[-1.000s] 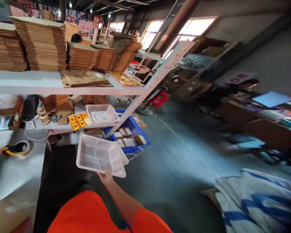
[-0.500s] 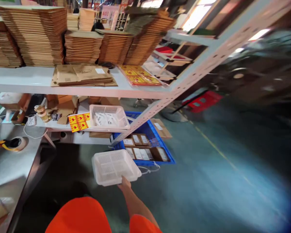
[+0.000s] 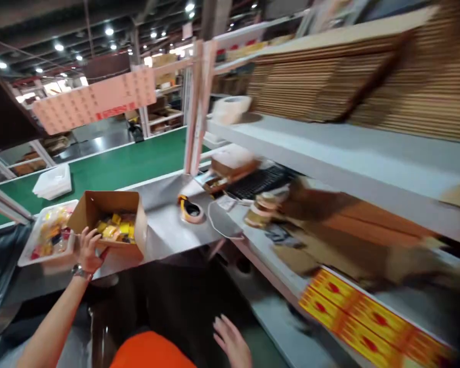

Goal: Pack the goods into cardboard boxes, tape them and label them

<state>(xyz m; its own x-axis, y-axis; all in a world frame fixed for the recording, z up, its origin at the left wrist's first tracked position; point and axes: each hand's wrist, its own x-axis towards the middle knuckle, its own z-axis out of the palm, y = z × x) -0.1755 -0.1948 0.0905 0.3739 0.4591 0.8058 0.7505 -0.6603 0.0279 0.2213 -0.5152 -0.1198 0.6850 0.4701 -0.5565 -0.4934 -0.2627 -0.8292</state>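
**A:** Where are we, and what lies in front of the person?

**B:** A warehouse with ceiling lights and a green floor point(image 3: 111, 168) beyond. Close by runs a steel worktable point(image 3: 168, 230). To the right, a white shelf point(image 3: 329, 148) carries stacked flat cardboard point(image 3: 348, 82); much of that side is blurred.

**A:** What is on the table?

**B:** An open cardboard box point(image 3: 109, 222) sits near the table's front edge, holding small yellow packets point(image 3: 113, 229). Just to its left lies a white tray point(image 3: 42, 240) of mixed colourful items. A tape dispenser point(image 3: 189, 209) rests further right, apart from the box.

**A:** And the hands?

**B:** The left hand point(image 3: 87, 249) touches the box's near left corner, fingers spread and curled onto the wall; a watch point(image 3: 78, 271) shows on that wrist. It looks like a light hold rather than a full grip. The right hand point(image 3: 232, 342) hangs low near the orange clothing point(image 3: 149, 352), fingers loosely open, holding nothing.

**A:** How would the box handle?

**B:** My judgement: light, since it appears only partly filled with small packets. Its cardboard walls are stiff but would flex if pinched at the top, and the open flaps give weak purchase. Holding it low on two opposite sides, or under the base, seems safest so the loose contents do not spill.
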